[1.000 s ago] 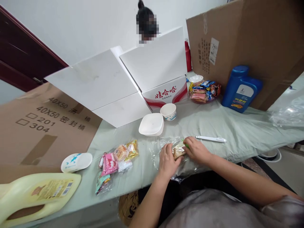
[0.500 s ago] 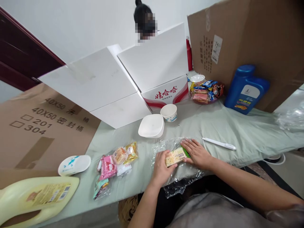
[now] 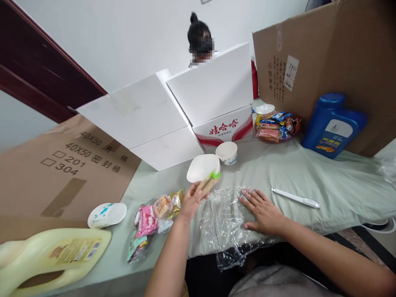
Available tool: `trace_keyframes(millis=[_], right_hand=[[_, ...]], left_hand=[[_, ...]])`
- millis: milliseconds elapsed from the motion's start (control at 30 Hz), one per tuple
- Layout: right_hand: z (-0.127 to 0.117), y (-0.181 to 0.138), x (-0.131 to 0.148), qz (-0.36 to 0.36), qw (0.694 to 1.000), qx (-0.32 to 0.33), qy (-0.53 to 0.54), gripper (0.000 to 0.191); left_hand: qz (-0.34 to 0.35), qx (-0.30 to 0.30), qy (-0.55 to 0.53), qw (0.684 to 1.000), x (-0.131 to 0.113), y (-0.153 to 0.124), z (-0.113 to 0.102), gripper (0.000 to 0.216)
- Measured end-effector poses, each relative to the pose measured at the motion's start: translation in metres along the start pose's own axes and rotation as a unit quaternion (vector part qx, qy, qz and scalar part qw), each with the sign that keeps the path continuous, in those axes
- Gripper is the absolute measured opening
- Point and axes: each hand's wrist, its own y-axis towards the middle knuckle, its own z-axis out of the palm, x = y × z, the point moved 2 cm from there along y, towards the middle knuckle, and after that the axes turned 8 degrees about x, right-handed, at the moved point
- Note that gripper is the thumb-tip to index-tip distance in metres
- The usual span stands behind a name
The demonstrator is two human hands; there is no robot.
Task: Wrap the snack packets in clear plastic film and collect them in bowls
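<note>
My left hand point(image 3: 192, 201) is closed around a small snack packet point(image 3: 208, 184) with a bright green end, blurred by motion. It is held up in front of the white square bowl point(image 3: 202, 166). Spread flat, my right hand point(image 3: 262, 212) presses on a clear plastic bag point(image 3: 221, 216) that lies on the cloth and hangs over the table's front edge. Left of my left hand is a group of wrapped snacks point(image 3: 148, 220), pink, yellow and teal. A round patterned bowl point(image 3: 227, 153) touches or nearly touches the square one.
A white utility knife point(image 3: 295, 198) lies to the right. Behind stand white cartons point(image 3: 222, 88), a bowl of snacks point(image 3: 276, 126), a blue bottle point(image 3: 334, 126) and a brown carton point(image 3: 312, 62). A yellow jug point(image 3: 71, 249) and an upturned white bowl point(image 3: 107, 214) are at left. A person sits beyond.
My left hand has lifted the snack packet off the plastic bag and moved it left and up. My right hand has let go of the packet and flattened on the bag. The view has shifted slightly.
</note>
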Motion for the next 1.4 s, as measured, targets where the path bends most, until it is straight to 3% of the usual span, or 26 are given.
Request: trace_keyframes(millis=[100,200,300,400,500,600,700,767,833,867,933,1000,1100,1200,1267,1333,1400], right_hand=[[-0.001,0.0,0.0,0.002,1.0,0.006,0.001,0.09],[-0.004,0.0,0.0,0.005,1.0,0.015,-0.001,0.088],[-0.006,0.0,0.001,0.005,1.0,0.02,0.0,0.087],[-0.006,0.0,0.001,0.004,1.0,0.017,0.005,0.087],[-0.005,0.001,0.0,0.006,1.0,0.012,0.006,0.086],[-0.003,0.002,0.001,0.014,1.0,0.007,0.0,0.087],[-0.002,0.0,0.002,0.048,0.999,0.0,-0.011,0.093],[-0.002,-0.004,0.002,0.072,0.997,0.005,-0.019,0.096],[-0.006,-0.007,0.001,0.088,0.996,0.011,-0.027,0.095],[-0.009,-0.008,0.0,0.093,0.995,0.013,-0.03,0.091],[-0.016,-0.008,-0.006,0.105,0.994,0.012,-0.036,0.08],[-0.021,-0.005,-0.015,0.121,0.992,0.012,-0.041,0.073],[-0.022,-0.001,-0.027,0.14,0.989,0.012,-0.046,0.074],[-0.026,-0.002,-0.03,0.132,0.991,-0.026,-0.014,0.067],[-0.036,-0.008,-0.029,0.124,0.987,-0.093,0.036,0.052],[-0.051,-0.016,-0.026,0.117,0.974,-0.164,0.107,0.04],[-0.063,-0.027,-0.021,0.075,0.966,-0.172,0.178,0.035]], left_hand=[[0.034,-0.15,0.085,0.984,-0.01,0.031,-0.024,0.061],[0.041,-0.191,0.306,0.932,-0.024,0.052,-0.031,0.057],[0.052,-0.112,0.479,0.869,-0.026,0.056,-0.02,0.053],[0.07,0.011,0.552,0.831,-0.016,0.051,0.001,0.036],[0.053,0.029,0.582,0.811,-0.006,0.054,0.017,0.021],[0.042,-0.07,0.577,0.812,-0.008,0.061,0.031,0.024],[0.078,-0.168,0.548,0.815,-0.02,0.053,0.052,0.032],[0.113,-0.133,0.528,0.831,-0.024,0.035,0.07,0.027],[0.121,-0.029,0.52,0.845,-0.019,0.011,0.087,0.022],[0.115,0.012,0.526,0.843,-0.014,-0.001,0.092,0.021],[0.098,0.041,0.543,0.833,0.001,-0.02,0.094,0.028],[0.081,0.019,0.546,0.834,0.017,-0.028,0.084,0.04],[0.076,-0.036,0.504,0.86,0.031,-0.026,0.063,0.038],[0.128,-0.112,0.441,0.881,0.022,-0.032,0.051,0.027],[0.18,-0.115,0.404,0.89,0.008,-0.05,0.055,0.019],[0.229,-0.023,0.375,0.898,-0.004,-0.076,0.068,0.016],[0.262,0.097,0.381,0.881,-0.007,-0.104,0.083,0.022]])
